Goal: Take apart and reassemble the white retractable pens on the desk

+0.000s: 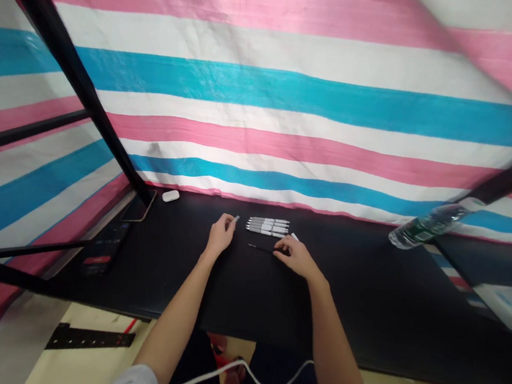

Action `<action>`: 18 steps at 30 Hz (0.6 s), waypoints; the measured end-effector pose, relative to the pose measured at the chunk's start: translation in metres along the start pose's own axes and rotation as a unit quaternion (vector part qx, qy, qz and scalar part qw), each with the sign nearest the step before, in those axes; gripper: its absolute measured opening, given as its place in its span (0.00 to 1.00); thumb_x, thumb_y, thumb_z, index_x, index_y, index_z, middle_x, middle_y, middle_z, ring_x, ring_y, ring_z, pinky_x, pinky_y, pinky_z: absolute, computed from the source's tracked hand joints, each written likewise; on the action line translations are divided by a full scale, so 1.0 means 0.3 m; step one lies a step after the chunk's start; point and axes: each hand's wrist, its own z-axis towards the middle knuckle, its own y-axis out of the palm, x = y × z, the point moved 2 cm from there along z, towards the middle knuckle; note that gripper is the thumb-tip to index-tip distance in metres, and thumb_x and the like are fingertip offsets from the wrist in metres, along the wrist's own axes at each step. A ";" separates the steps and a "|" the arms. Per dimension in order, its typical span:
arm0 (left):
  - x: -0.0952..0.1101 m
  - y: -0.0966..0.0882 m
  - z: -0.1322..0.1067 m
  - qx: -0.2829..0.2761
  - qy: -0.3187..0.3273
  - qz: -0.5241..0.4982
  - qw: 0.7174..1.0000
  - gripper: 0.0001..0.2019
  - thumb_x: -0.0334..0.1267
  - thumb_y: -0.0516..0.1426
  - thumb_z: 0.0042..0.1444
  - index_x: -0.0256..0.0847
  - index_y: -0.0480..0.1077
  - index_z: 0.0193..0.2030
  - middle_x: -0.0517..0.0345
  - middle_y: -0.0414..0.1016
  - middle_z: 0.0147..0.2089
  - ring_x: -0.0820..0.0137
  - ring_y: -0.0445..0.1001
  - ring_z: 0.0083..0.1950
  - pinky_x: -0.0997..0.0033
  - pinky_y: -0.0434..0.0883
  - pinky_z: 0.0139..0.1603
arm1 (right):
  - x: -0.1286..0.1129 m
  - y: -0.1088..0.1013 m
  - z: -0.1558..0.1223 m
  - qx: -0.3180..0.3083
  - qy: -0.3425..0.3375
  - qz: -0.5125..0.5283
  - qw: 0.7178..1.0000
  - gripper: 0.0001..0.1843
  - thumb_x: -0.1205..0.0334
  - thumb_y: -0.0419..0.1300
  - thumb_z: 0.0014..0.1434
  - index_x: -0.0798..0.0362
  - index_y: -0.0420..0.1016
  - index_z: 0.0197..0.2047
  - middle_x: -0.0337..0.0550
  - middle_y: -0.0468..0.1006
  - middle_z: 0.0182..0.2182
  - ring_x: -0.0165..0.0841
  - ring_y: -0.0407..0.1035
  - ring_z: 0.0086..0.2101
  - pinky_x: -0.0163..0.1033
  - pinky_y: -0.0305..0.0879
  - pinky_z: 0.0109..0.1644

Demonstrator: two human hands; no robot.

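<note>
My left hand rests on the black tabletop with its fingers closed on a small white pen part that pokes out at the top. My right hand lies a little to the right, pinching the end of a thin black pen refill that points left, with a white tip showing beyond its fingers. Between and just above my hands, several white-and-grey pens lie side by side.
A white earbud case and a phone lie at the far left of the table, with a dark remote control nearer me. A water bottle lies at the right. A black metal pole and striped tarpaulin stand behind.
</note>
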 end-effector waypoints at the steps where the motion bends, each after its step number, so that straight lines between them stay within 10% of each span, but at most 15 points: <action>1: 0.001 0.000 0.003 0.001 -0.010 -0.046 0.999 0.06 0.39 0.55 0.56 0.41 0.69 0.36 0.61 0.70 0.27 0.72 0.68 0.29 0.72 0.64 0.35 | 0.000 0.001 -0.001 -0.007 -0.001 0.003 1.000 0.04 0.59 0.61 0.52 0.50 0.73 0.33 0.40 0.71 0.31 0.32 0.65 0.32 0.39 0.64 0.38; 9: -0.024 0.020 0.020 0.025 -0.154 -0.418 0.895 0.13 0.37 0.65 0.44 0.36 0.75 0.38 0.60 0.71 0.27 0.75 0.67 0.30 0.73 0.64 0.34 | -0.015 0.004 0.001 -0.018 -0.022 0.005 1.000 0.04 0.63 0.60 0.53 0.51 0.72 0.28 0.41 0.70 0.33 0.34 0.66 0.34 0.41 0.65 0.41; 18: -0.007 0.040 0.014 -0.005 -0.197 -0.517 0.833 0.08 0.34 0.60 0.53 0.35 0.74 0.39 0.56 0.76 0.31 0.75 0.73 0.34 0.74 0.68 0.38 | -0.007 0.014 0.015 0.081 0.095 0.222 0.967 0.11 0.52 0.62 0.53 0.51 0.72 0.29 0.39 0.75 0.25 0.32 0.68 0.27 0.39 0.65 0.32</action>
